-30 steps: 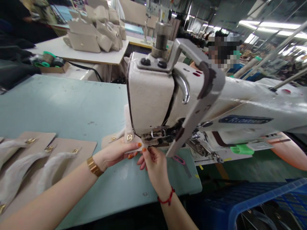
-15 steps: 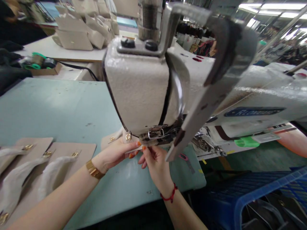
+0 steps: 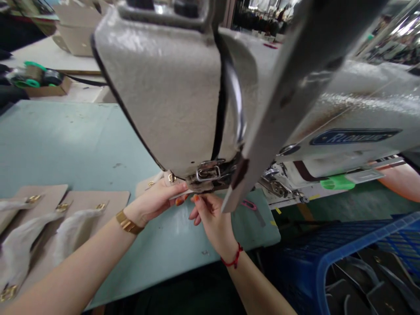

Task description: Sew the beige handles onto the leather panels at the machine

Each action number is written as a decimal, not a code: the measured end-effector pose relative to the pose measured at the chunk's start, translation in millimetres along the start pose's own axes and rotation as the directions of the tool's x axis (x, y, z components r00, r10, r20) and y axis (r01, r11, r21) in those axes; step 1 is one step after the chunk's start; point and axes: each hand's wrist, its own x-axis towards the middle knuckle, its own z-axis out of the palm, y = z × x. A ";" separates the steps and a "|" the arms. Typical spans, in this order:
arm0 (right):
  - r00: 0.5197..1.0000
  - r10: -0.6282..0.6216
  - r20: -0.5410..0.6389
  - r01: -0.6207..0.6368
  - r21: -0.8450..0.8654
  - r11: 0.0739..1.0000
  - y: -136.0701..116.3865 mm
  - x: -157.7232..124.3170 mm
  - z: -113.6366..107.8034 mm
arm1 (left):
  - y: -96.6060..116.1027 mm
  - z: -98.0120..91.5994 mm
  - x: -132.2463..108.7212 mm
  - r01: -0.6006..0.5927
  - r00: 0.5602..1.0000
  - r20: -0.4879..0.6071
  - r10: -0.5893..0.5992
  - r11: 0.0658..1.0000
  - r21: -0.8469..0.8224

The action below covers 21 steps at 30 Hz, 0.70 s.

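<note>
At the foot of a sewing machine [image 3: 164,100], my left hand [image 3: 154,199] grips the near edge of a beige bag panel [image 3: 144,187], thumb on top and fingers below. A gold buckle [image 3: 171,177] shows on that panel, beside the machine head. My right hand [image 3: 215,218] is right of it, fingers curled and thumb pressed inward at the panel's edge under the presser foot [image 3: 208,175]. Whatever lies between the right fingertips is hidden. The machine head covers the panel's far part, and the needle cannot be made out.
Several beige panels [image 3: 114,199] with wrapped handles lie on the green table [image 3: 98,144] at left. Pink-handled snips [image 3: 249,204] lie right of my hands. A blue crate [image 3: 323,267] holding dark pieces stands low right. Thread spools [image 3: 34,74] sit in a box behind.
My view has moved closer to the machine head, which now looks larger. Both hands keep nearly the same place at the panel, and the right thumb has shifted slightly.
</note>
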 end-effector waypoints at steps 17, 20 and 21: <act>0.995 0.101 0.012 -0.096 -0.207 0.974 69.1 -27.6 -9.4 | -8.9 4.9 -1.1 -0.060 0.983 -0.177 0.038 0.991 -0.117; 0.996 0.084 0.015 -0.079 -0.220 0.972 71.7 -27.8 -10.4 | -13.7 10.5 -3.7 -0.076 0.967 -0.253 0.036 0.986 -0.152; 0.997 0.079 0.018 -0.073 -0.227 0.971 72.2 -27.9 -10.5 | -15.5 13.0 -4.7 -0.092 0.959 -0.281 0.040 0.981 -0.172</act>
